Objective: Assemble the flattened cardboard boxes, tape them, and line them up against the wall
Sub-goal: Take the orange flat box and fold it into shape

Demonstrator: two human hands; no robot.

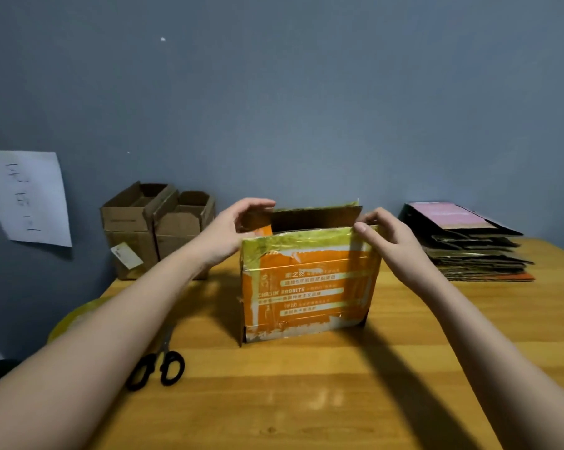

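Cardboard box (310, 287), orange-printed, tape-glossy, upright on wooden counter (306, 401): likely light, thin-walled, slippery-faced; left hand (232, 232) curled over top-left flap, right hand (384, 241) pinching top-right corner; best held at rims.

Left hand (227, 236), right hand (391, 245) hold orange box (306, 287) upright on table (306, 404).
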